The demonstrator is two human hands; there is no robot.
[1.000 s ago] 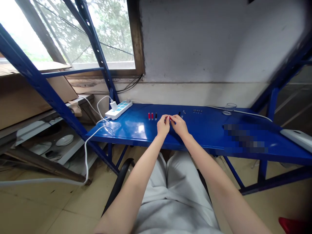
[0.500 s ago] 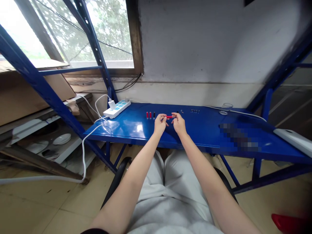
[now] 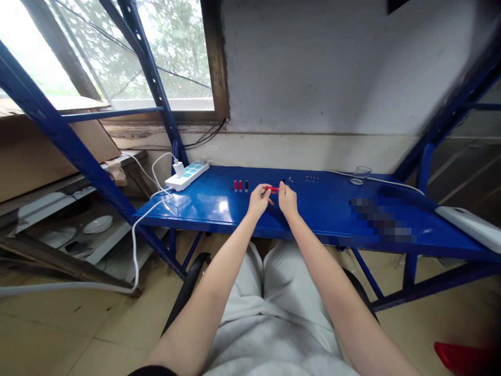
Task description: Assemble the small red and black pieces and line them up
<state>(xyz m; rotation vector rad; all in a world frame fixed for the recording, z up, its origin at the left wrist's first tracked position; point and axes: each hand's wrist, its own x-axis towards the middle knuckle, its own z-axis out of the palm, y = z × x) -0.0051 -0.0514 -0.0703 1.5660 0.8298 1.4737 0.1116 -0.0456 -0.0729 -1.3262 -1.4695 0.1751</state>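
Observation:
Both my hands meet over the middle of a blue metal table [image 3: 219, 209]. My left hand [image 3: 259, 200] and my right hand [image 3: 287, 199] pinch the two ends of a small red cylindrical piece [image 3: 273, 188], held level just above the tabletop. To the left stand three small upright pieces [image 3: 240, 185], two red and one black. A small dark piece [image 3: 290, 180] lies just beyond my right hand, and a row of tiny dark parts [image 3: 311, 178] sits further right.
A white power strip [image 3: 187, 175] with a plugged charger and white cable lies at the table's back left. A glass [image 3: 360, 175] stands at the back right, with a white object [image 3: 467, 227] at the far right. Blue rack posts frame both sides.
The hands first touched close together, then pulled slightly apart with the red piece showing between them. The view has shifted a little; the hands stay over the same spot.

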